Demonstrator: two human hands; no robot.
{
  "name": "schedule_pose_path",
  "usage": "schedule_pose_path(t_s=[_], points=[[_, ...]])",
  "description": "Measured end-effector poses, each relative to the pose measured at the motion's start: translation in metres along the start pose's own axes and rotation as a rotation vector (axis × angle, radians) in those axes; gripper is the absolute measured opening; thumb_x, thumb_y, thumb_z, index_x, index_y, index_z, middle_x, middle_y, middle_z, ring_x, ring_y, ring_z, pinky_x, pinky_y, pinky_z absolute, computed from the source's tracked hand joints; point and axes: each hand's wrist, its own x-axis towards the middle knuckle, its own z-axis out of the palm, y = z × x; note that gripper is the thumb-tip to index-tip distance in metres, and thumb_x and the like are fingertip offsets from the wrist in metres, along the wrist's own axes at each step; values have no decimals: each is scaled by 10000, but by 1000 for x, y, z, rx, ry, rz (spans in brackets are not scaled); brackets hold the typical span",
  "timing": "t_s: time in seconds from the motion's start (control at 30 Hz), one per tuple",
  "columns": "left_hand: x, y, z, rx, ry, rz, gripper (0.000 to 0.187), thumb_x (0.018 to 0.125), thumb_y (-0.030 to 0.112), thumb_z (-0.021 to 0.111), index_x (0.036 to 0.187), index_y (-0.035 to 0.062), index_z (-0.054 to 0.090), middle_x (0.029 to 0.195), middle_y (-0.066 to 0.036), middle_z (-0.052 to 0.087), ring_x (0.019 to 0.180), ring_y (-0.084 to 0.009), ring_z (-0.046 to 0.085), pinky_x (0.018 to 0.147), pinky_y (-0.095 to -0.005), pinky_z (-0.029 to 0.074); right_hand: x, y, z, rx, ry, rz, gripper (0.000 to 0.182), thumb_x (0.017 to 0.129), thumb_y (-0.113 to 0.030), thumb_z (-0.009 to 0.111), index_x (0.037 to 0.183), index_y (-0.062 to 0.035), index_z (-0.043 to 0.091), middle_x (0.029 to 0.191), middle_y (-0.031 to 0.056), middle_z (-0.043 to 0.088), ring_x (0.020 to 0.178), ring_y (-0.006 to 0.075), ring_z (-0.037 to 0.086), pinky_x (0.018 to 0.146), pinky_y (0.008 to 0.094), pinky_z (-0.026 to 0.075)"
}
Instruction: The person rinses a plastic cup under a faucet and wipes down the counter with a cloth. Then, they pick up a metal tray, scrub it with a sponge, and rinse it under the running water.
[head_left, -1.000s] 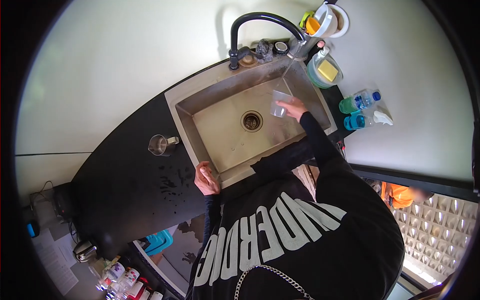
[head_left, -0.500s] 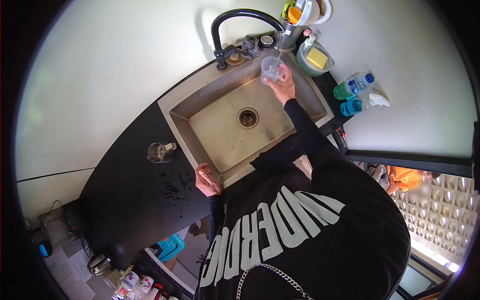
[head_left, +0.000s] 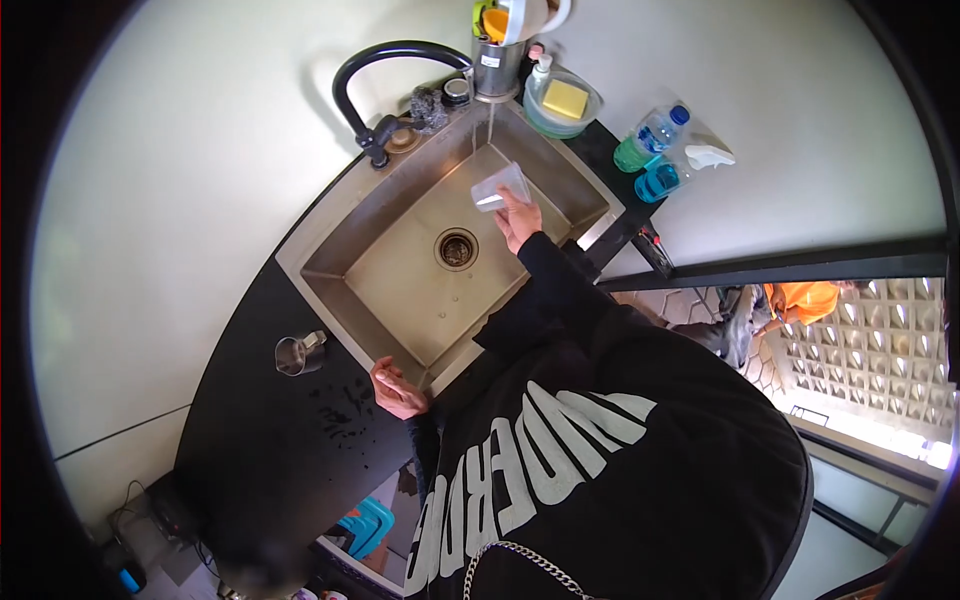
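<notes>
My right hand is closed around a clear plastic cup, tilted on its side over the metal sink. The cup is apart from the sink floor, to the upper right of the drain. My left hand is at the sink's near left rim, fingers loosely stretched out and holding nothing. Close to it on the black counter stands a metal pitcher. The black faucet arches over the far side of the sink.
Behind the sink are a utensil holder and a bowl with a yellow sponge. A green-liquid bottle and a blue spray bottle stand on the right. Water drops spot the counter. A person in orange is beyond the doorway.
My right hand has brought the cup away from the faucet's end towards me and tipped it sideways. My left hand stays by the rim. The whole view has shifted.
</notes>
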Motion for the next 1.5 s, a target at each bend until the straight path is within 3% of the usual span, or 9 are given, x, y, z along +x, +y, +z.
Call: schedule_pose_path(t_s=[0.2,0.47,0.57,0.6,0.67,0.77,0.9,1.07,1.5], points=[[1,-2,0,15,-27,12,634,1054,546,358,990,-17,642,684,-22,460,647,-122,450,606,-258,376,12,-2,-34,396,237,171,651,768,-619,776,1057,-92,527,918,39,531,790,171,549,696,332,507],[0,0,0,37,-28,22,620,1061,526,347,986,-14,641,698,-17,450,659,-118,442,606,-260,372,-21,15,11,32,135,236,668,734,-482,856,1150,-101,501,922,37,532,746,141,550,631,318,486],[-1,1,1,42,-19,3,625,1058,534,345,981,-10,642,704,-15,454,669,-120,447,610,-265,373,-2,26,29,-298,-2,-439,769,725,-365,887,1270,-32,458,1274,111,548,1015,185,591,844,346,523],[-1,1,1,40,-11,-11,629,1056,539,348,985,-11,644,706,-16,460,671,-120,452,612,-264,376,10,20,31,-301,-6,-434,769,725,-365,887,1270,-32,458,1274,111,548,1015,185,591,844,346,523],[-1,-1,1,43,-4,-2,631,1054,543,351,987,-11,646,703,-16,463,670,-121,457,612,-265,377,25,9,33,-765,133,-977,812,719,-320,886,1327,-28,435,1325,117,527,1114,194,555,928,326,495],[-2,1,1,31,13,-19,632,1052,545,354,987,-10,649,696,-16,468,667,-121,464,613,-266,381,12,-21,29,-779,-213,-909,863,683,-271,900,1362,-38,421,1322,118,517,1102,188,556,920,327,499],[1,7,-1,37,7,-35,629,1053,540,352,993,-10,650,699,-19,481,671,-120,470,620,-263,389,44,-32,6,-744,-33,-995,890,686,-316,881,1400,-51,420,1318,125,534,1206,239,537,975,376,481],[0,-6,-4,32,-19,-80,593,1047,515,381,1030,-12,653,690,-53,530,664,-148,532,642,-289,448,14,-56,26,-896,-313,-961,873,690,-277,879,1392,-42,416,1308,155,545,1180,277,565,951,389,498],[2,4,-2,-19,21,-33,570,1061,482,376,1002,-15,650,671,-14,483,645,-106,472,606,-259,394,-22,-82,35,-1003,-449,-835,811,756,-212,837,1436,-109,406,1352,111,561,1192,275,562,974,454,485]])
